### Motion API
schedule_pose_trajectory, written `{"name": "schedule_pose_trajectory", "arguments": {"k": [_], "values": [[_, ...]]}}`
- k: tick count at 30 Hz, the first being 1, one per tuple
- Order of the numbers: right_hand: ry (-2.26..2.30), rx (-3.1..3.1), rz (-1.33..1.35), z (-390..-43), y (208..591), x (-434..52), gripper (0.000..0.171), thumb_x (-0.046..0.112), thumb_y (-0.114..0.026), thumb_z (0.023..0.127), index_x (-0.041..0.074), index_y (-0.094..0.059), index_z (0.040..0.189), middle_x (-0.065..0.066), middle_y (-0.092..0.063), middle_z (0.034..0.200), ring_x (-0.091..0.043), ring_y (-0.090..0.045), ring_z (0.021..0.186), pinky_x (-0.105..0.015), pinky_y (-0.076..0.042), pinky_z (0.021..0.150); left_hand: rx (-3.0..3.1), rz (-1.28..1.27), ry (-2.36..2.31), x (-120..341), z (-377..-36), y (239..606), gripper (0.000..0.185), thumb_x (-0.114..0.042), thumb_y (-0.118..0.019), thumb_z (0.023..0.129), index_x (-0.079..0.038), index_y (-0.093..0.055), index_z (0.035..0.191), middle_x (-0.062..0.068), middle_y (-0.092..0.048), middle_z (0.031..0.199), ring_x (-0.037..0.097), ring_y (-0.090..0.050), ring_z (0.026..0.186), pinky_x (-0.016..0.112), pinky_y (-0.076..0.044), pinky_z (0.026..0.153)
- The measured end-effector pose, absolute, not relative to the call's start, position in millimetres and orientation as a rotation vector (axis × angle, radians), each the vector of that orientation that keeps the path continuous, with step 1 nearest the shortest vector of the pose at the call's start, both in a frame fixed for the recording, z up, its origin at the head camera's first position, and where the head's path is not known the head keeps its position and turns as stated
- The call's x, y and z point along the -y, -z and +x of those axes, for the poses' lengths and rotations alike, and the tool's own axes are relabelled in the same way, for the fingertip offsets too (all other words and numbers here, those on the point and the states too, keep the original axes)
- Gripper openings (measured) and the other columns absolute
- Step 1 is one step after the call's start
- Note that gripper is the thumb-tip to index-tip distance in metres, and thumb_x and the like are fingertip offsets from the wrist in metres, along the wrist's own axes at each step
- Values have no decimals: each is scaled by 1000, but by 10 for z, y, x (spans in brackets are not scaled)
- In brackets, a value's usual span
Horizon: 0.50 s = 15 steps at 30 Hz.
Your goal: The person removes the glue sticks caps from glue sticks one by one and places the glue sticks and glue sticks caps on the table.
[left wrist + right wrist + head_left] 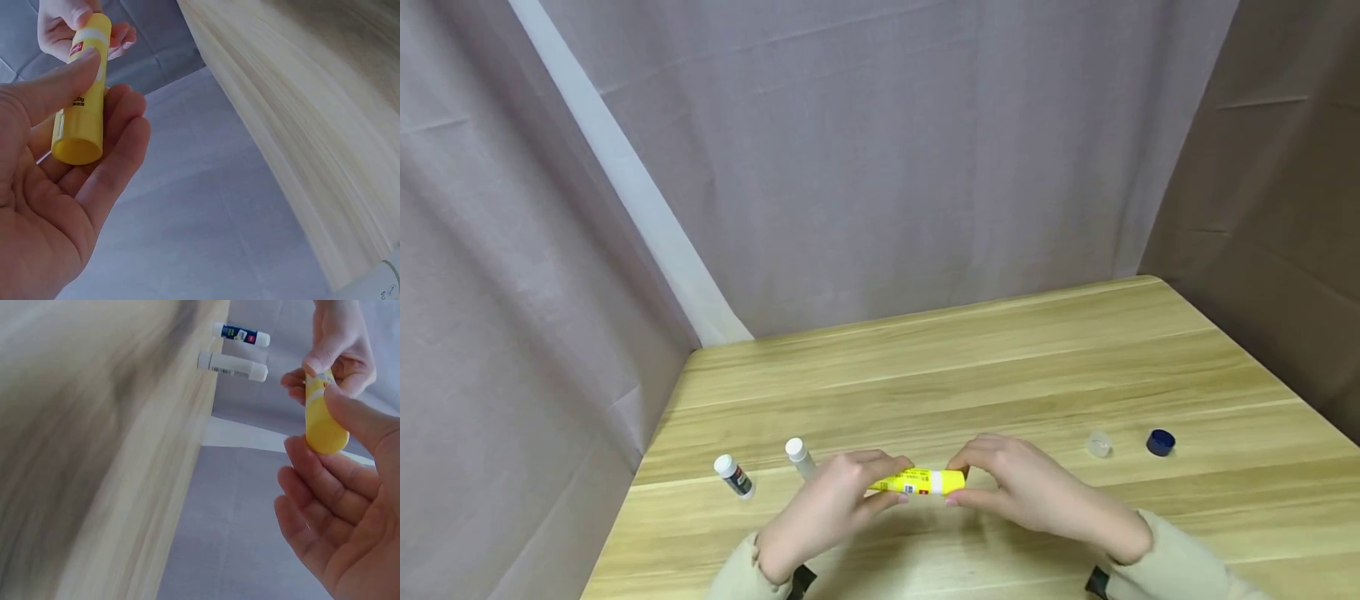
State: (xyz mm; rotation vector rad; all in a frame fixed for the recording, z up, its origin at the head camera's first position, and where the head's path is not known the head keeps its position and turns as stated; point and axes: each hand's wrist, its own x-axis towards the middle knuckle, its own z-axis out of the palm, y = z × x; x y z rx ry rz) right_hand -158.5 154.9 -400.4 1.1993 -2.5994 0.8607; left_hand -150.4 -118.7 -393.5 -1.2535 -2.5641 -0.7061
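Both hands hold a yellow glue stick (921, 482) level just above the wooden table (970, 367), near its front edge. My left hand (891, 485) grips the stick's left end with thumb and fingers curled round it; the left wrist view shows that flat yellow base (78, 147) lying in the fingers (119, 131). My right hand (958, 486) pinches the right end, past a white band. In the right wrist view the stick (322, 422) sits under the thumb (359, 419), and the left hand (340, 350) is behind it.
Two more glue sticks with white caps, one dark-labelled (733, 477) and one pale (799, 457), stand to the left of the hands. To the right lie a clear cap (1098, 444) and a blue cap (1161, 442). Grey cloth walls close in the table's back and sides.
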Motion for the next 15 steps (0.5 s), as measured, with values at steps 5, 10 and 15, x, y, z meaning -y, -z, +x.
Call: {"name": "schedule_pose_trajectory", "arguments": {"k": [5, 10, 15], "values": [[-878, 2559, 1168, -1548, 4023, -1531, 20, 37, -76, 90, 20, -72, 100, 17, -67, 95, -2, -61, 86, -28, -54, 71, 2552, -1253, 682, 1184, -1510, 3933, 35, -19, -80, 88, -7, -72, 120, 0, -74, 105, 8, -69, 92, 17, -54, 80], [-914, 2507, 1140, -1528, 4061, -1502, 18, 31, -80, 87, 20, -71, 98, 17, -65, 92, -1, -58, 84, -27, -52, 69, 2569, -1243, 699, 1180, -1508, 3939, 35, -19, -81, 87, -6, -72, 118, 0, -75, 104, 7, -69, 92, 17, -54, 79], [-914, 2468, 1110, -1522, 4095, -1490, 24, 24, -84, 83, 19, -68, 99, 14, -64, 96, -3, -59, 86, -29, -55, 72, 2602, -1230, 749, 1181, -1512, 3948, 35, -18, -81, 87, -6, -72, 118, -1, -74, 102, 3, -66, 87, 15, -52, 76]]}}
